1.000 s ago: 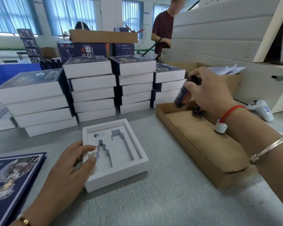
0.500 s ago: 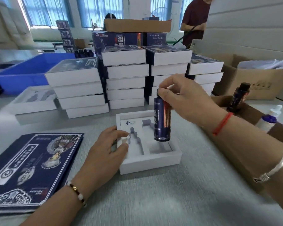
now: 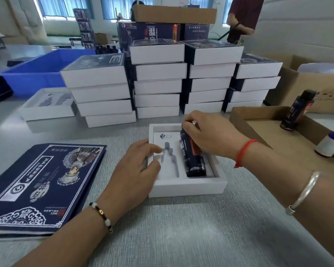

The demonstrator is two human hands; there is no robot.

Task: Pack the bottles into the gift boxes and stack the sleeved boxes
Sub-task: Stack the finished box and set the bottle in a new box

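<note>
A person works at a grey table (image 3: 181,228), seen from over their own hands. In the middle sits an open white gift box (image 3: 187,186) with a moulded insert holding two bottle-shaped slots. The right hand (image 3: 210,135) curls its fingers round the cap end of a dark bottle (image 3: 194,160), which lies tilted in the right-hand slot — base down near the front wall, cap end raised under the fingers. The left slot beside it shows bare grey lining. The left hand (image 3: 139,170) rests on the box's left edge, fingers relaxed and spread flat over the insert, gripping nothing.

Left of the box lies a flat navy printed sleeve (image 3: 41,185). Behind it stand four stacks of sleeved boxes (image 3: 158,81), white sides facing forward. Another open white box (image 3: 46,106) sits left of the stacks, in front of a blue plastic bin (image 3: 33,74).

To the right, a shallow cardboard tray (image 3: 258,120) holds an upright dark bottle (image 3: 297,110) and a small white-and-blue bottle (image 3: 330,143) — well apart from the gift box. A second person in a dark red top (image 3: 245,14) stands at the back.
</note>
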